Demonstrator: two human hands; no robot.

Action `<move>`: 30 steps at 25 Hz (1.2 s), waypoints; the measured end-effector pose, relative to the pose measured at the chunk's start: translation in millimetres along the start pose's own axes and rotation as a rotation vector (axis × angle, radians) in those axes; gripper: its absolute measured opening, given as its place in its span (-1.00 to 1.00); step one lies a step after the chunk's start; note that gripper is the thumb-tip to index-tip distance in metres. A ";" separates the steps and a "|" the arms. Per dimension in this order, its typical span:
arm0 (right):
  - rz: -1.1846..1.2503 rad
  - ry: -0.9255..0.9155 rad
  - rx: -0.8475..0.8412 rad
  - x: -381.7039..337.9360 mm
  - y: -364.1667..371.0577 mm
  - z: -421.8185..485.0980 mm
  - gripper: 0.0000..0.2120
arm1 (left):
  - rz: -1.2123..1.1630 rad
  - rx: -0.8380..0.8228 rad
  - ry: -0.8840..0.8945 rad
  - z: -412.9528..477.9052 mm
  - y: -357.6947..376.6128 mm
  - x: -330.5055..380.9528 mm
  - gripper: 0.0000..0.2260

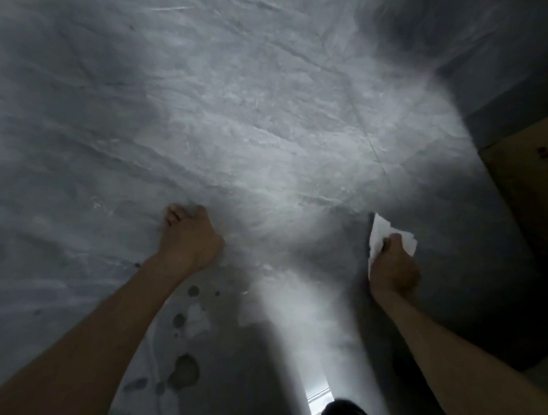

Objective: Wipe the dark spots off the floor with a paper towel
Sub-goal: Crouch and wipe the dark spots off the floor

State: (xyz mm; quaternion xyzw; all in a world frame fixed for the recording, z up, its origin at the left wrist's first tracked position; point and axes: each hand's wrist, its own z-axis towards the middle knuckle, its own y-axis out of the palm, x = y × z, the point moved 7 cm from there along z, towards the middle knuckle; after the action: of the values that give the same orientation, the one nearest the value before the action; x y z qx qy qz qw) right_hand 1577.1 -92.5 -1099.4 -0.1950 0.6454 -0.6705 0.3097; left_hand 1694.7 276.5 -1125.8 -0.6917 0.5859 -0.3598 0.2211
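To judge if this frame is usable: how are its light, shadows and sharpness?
Head view: dim, with a bright patch on the floor; deep shadow at right round the cardboard box; soft blur everywhere; the dark spots and the paper towel in the right hand are readable.

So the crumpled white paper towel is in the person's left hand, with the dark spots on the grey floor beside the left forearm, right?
Not quite. The head view shows the crumpled white paper towel gripped in the right hand; the left hand is a bare fist. The dark spots do lie on the grey floor beside the left forearm.
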 end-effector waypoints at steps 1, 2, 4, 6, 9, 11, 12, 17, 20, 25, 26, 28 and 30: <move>0.034 0.158 0.015 9.6 2.9 0.0 -0.80 | -0.002 -0.002 0.004 0.7 0.7 -0.2 -0.31; 0.044 0.227 0.001 6.0 7.5 -8.9 -0.80 | -0.013 0.008 0.004 0.6 -0.6 -2.9 -0.32; 0.092 -0.046 0.029 -38.1 8.9 -37.7 -0.84 | -0.076 0.028 0.024 -1.6 -7.5 -3.8 -0.38; 0.136 -0.535 0.029 -104.3 11.0 -102.8 -0.86 | -0.215 0.059 0.048 -13.5 -18.9 -10.4 -0.58; 0.187 -1.066 -0.199 -202.0 25.3 -209.4 -0.78 | -0.354 0.200 0.093 -38.4 -43.6 -38.2 -0.87; 0.167 -1.284 -0.316 -236.0 33.3 -228.5 -0.63 | -0.344 0.297 0.153 -55.0 -63.3 -69.3 -0.86; 0.134 -1.412 -0.316 -240.4 33.6 -224.1 -0.63 | -0.326 0.360 0.168 -62.4 -72.3 -89.5 -0.84; -0.147 -1.142 -0.365 -278.2 38.1 -106.3 -0.73 | -0.267 0.398 0.053 -93.8 -57.9 -187.4 -0.83; -0.070 -0.780 -0.016 -306.6 18.2 -121.5 -0.81 | -0.237 0.381 0.074 -92.1 -44.1 -217.6 -0.79; 0.114 -1.269 -0.228 -332.7 42.7 -330.7 -0.77 | -0.052 0.274 0.067 -69.8 -25.0 -221.6 -0.60; 0.136 -1.353 -0.276 -337.4 42.8 -333.3 -0.76 | -0.019 0.263 0.045 -65.8 -23.0 -221.3 -0.56; 0.061 -1.511 -0.170 -325.2 38.6 -298.4 -0.77 | -0.008 0.260 -0.010 -62.2 -21.7 -221.9 -0.51; 0.026 -1.376 -0.136 -282.3 32.1 -224.3 -0.65 | -0.038 0.279 -0.050 -64.2 -24.9 -222.1 -0.51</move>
State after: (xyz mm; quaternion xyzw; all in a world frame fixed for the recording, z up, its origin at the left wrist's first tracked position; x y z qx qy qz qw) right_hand 1640.7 263.6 -1112.5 -0.5874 0.3449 -0.3485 0.6438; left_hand 1650.2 504.6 -1119.3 -0.6740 0.5112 -0.4246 0.3226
